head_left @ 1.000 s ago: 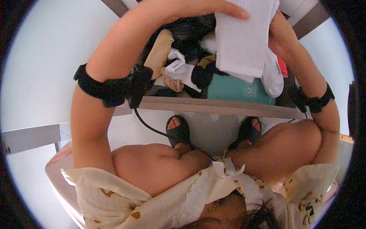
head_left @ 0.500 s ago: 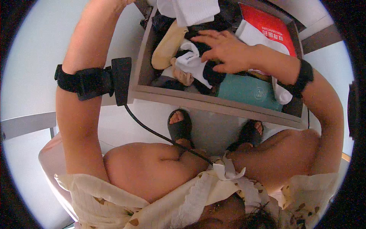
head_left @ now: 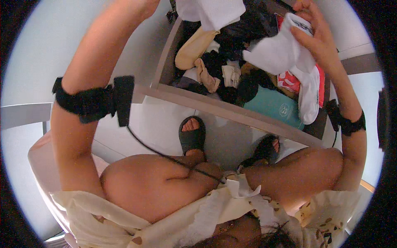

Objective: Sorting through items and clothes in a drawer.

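Pinched between the thumb and fingers of my right hand [head_left: 316, 39] is a white sock [head_left: 275, 51] with dark lettering near its cuff. The hand is over the right side of an open drawer [head_left: 231, 110]. Below it another white sock [head_left: 309, 101] lies across a red package [head_left: 289, 80]. My left hand [head_left: 147, 6] is at the top edge, left of the drawer, with its fingers cut off by the picture's border. Folded white socks or cloth [head_left: 215, 14] sit at the drawer's far left, partly out of view.
Inside the drawer are a beige insole-shaped piece [head_left: 194, 51], a crumpled tan sock [head_left: 206, 76], a small cream bundle [head_left: 230, 75], black clothing [head_left: 248, 84] and a teal box [head_left: 275, 106]. My feet in black sandals [head_left: 192, 138] are on the floor below. A cable [head_left: 161, 155] runs from my left armband.
My right hand has lifted the lettered white sock from the drawer's middle and carried it to the far right. The cream bundle now shows where it lay. The view has shifted slightly.
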A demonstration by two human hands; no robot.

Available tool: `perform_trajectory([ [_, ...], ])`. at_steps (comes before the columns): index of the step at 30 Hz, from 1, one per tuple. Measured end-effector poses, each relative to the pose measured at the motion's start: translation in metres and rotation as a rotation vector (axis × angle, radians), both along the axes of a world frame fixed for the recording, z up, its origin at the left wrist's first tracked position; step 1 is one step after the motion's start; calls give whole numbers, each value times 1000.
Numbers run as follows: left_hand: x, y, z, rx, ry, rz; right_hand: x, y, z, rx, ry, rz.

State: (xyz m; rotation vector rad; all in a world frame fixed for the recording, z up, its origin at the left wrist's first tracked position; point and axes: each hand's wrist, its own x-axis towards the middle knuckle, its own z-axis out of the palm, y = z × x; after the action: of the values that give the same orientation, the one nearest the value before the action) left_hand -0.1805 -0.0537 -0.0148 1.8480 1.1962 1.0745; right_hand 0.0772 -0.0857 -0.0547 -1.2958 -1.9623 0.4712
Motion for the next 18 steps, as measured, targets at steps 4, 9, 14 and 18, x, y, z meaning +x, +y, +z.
perform_trajectory([
  [4, -14, 4, -14, -155, -158, -48, 48, 4, -9, -313, -288, -1],
  [9, -4, -43, -14, -103, -322, -97, 66, 11, -40, -470, -975, -16],
  [14, 11, -25, -42, 1, -510, -149, 49, 7, -56, 130, -1145, 18],
  [18, 14, -10, -41, 24, -548, -96, -23, 23, -80, 96, -806, 405],
])
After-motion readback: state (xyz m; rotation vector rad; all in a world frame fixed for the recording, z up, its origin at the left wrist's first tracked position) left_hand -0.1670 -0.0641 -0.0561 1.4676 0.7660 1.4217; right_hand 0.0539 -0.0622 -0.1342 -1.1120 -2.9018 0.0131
